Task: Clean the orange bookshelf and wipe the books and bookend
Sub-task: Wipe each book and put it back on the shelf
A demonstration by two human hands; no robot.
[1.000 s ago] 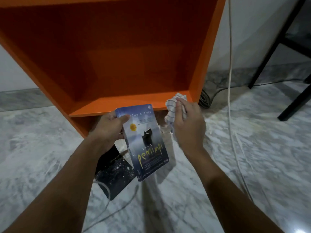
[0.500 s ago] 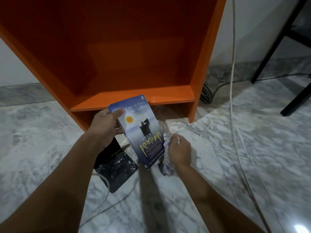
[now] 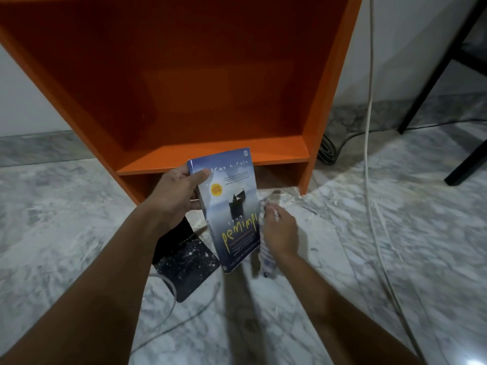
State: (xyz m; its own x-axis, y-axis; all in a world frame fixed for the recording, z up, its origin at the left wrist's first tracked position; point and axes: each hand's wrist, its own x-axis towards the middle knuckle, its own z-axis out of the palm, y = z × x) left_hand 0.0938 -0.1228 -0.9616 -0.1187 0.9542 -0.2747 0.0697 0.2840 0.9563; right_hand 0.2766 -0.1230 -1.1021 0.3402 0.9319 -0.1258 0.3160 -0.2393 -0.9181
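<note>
Book (image 3: 232, 206): blue paperback, held above the floor before the orange bookshelf's (image 3: 210, 159) lower front edge. Left hand (image 3: 176, 196): thumb and fingers pinch its upper spine corner. Right hand (image 3: 279, 233): curled round a checked cloth (image 3: 266, 262) at the fore-edge. Recommended: firm left grip, cloth drawn along the full edge, then both covers.

Pretty dim overall with a cold greyish cast, and the inside of the bookshelf (image 3: 210, 75) goes dark in shadow while its bottom board catches more light. There's a small white glare spot on the floor (image 3: 395, 233) in the bottom right corner, plus a soft shadow running down below the book (image 3: 232, 206). Wide lens bows the edges, so the shelf sides splay out, and the cloth (image 3: 266, 262) looks smeared.
</note>
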